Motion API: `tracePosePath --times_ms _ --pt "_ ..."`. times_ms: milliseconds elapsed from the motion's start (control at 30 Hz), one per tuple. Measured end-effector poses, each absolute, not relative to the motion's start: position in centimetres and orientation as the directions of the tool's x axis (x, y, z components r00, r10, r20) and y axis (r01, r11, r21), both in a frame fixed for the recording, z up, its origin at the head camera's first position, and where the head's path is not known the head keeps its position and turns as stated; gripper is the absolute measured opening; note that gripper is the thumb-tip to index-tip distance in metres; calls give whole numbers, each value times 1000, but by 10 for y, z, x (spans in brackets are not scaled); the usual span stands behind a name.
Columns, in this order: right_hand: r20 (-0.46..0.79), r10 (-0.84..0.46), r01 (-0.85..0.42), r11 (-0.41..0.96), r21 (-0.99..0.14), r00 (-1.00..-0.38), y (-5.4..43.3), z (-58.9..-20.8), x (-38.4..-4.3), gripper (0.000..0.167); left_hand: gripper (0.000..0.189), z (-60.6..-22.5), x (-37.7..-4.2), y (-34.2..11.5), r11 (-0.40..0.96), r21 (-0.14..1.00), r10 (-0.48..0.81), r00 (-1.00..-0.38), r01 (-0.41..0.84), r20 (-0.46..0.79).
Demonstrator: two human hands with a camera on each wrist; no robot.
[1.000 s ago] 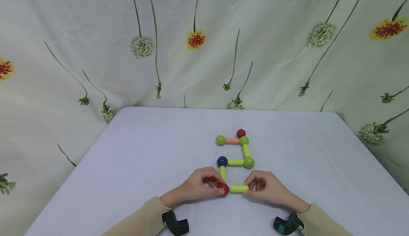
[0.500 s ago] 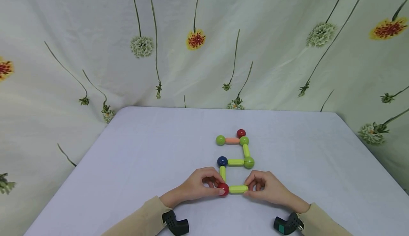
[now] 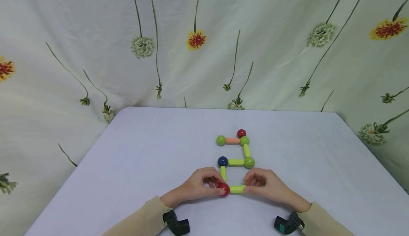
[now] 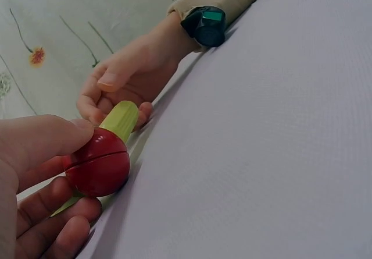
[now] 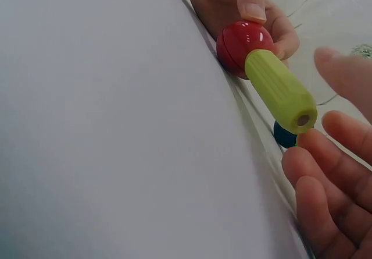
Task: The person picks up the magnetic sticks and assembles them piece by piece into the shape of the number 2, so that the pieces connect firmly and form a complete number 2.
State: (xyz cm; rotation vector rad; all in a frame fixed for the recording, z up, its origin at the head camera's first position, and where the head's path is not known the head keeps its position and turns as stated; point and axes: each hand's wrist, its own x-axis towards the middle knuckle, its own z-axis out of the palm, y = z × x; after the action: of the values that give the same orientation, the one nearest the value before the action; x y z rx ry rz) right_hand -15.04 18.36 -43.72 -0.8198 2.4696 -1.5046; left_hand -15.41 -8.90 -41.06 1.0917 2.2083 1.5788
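Note:
My left hand (image 3: pixel 200 183) pinches a red ball (image 4: pixel 100 167) between thumb and fingers at the near end of a chain of balls and rods. A yellow-green rod (image 5: pixel 279 90) joins that ball and points right, its free end showing a small metal dot. Around this free end my right hand (image 3: pixel 266 186) is spread, thumb lifted off the rod; whether a fingertip still touches it I cannot tell. Another yellow-green rod (image 3: pixel 223 173) runs from the red ball back to a dark blue ball (image 3: pixel 222 161).
Beyond the blue ball, a rod (image 3: pixel 236 162) leads to a green ball (image 3: pixel 249 162). A further rod (image 3: pixel 246 150) rises to another green ball (image 3: pixel 244 141), touching a small red ball (image 3: pixel 241 133). A salmon rod (image 3: pixel 232 141) ends at a green ball (image 3: pixel 221 140). White cloth covers the table (image 3: pixel 159 140).
The near rod has moved left and now touches the held red ball. My right thumb and fingers have parted from their pinch on the rod. The left hand holds still.

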Motion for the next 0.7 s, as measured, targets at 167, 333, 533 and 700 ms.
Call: tracePosePath --times_ms 167,333,533,700 --pt "195 -464 -383 356 -852 -864 183 -432 -156 11 18 -411 -154 -89 151 888 674 -702 434 229" --pt "220 -393 -374 373 -849 -893 181 -416 -163 8 18 -411 -154 -90 155 886 674 -703 437 228" --pt "256 -298 -364 406 -838 -920 186 -413 -188 12 18 -437 -167 -92 147 882 679 -694 448 239" --pt "282 -217 -351 436 -829 -935 190 -411 -212 14 18 -441 -170 -92 145 883 679 -694 446 239"
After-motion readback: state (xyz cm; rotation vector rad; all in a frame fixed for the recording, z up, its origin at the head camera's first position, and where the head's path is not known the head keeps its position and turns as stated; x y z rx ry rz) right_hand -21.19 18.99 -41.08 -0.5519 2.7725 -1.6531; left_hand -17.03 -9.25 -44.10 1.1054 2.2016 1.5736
